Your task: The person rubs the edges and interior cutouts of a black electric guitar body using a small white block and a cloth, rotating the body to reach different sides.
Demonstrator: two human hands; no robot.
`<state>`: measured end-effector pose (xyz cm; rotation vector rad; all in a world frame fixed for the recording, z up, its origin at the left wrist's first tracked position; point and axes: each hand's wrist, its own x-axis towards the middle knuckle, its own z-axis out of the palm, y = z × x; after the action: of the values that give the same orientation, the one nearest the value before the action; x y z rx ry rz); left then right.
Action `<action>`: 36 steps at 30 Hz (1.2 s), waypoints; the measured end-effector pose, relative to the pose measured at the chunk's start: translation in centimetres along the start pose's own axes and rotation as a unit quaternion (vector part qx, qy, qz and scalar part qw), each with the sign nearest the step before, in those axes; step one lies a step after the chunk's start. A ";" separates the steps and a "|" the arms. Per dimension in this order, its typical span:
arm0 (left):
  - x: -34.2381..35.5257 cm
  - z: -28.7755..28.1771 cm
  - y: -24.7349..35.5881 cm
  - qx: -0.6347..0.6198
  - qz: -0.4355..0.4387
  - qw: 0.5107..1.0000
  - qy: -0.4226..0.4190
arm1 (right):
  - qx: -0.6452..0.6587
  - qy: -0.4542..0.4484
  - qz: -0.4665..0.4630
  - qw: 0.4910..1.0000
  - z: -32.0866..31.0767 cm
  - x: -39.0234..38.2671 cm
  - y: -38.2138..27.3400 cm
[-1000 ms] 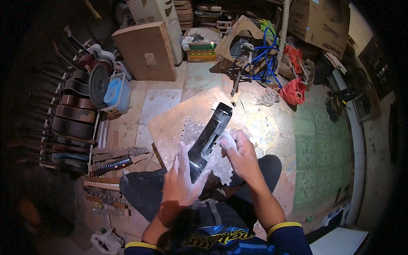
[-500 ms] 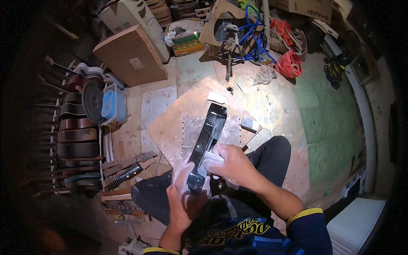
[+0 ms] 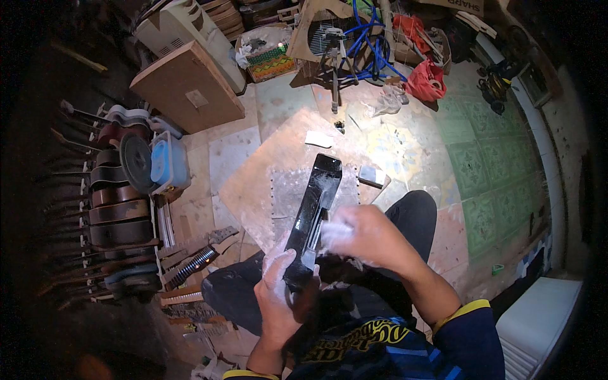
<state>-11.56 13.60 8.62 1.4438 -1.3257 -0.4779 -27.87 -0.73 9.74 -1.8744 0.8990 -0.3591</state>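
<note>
A long, glossy black piece [image 3: 313,206], smeared with white dust, stands tilted in front of me with its top end pointing away. My left hand [image 3: 276,282] is closed around its near lower end, thumb along the left edge. A recess with dusty edges shows on the right side of the piece. Just right of that side, apart from it, is my right hand [image 3: 373,235], blurred by motion. Its fingers are closed on a pale thin sheet [image 3: 337,234], whose kind is too smeared to tell. White dust coats both hands' fingers.
Under the piece lie a wooden board [image 3: 247,183] and a dusty grey mat [image 3: 288,187]. A white pad [image 3: 318,139] and a small grey-white block [image 3: 372,176] rest on the board. Guitars [image 3: 117,199] hang at the left, beside a blue container [image 3: 166,161]. A red bag [image 3: 425,81] sits far right.
My right hand has come away from the black piece's side, moving right with the pale sheet. The left hand keeps hold of the piece. The whole view has shifted slightly.
</note>
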 end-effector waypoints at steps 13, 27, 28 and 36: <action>0.5 0.9 0.8 0.063 0.004 0.998 0.017 | 0.062 0.313 -0.074 0.945 3.3 0.9 0.7; 1.1 0.0 0.1 0.126 -0.001 0.992 0.029 | -0.187 0.238 -0.269 0.914 1.3 1.3 1.6; 1.1 -0.1 0.2 0.122 -0.006 0.992 0.028 | -0.183 0.242 -0.270 0.914 1.4 1.3 1.7; 0.9 -0.3 -0.8 0.100 -0.009 0.994 0.050 | 0.144 0.214 -0.041 0.965 2.9 -0.1 1.7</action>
<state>-10.65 12.79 8.32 1.6249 -1.3098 -0.2872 -26.90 0.80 6.89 -1.5898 0.9918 -0.9232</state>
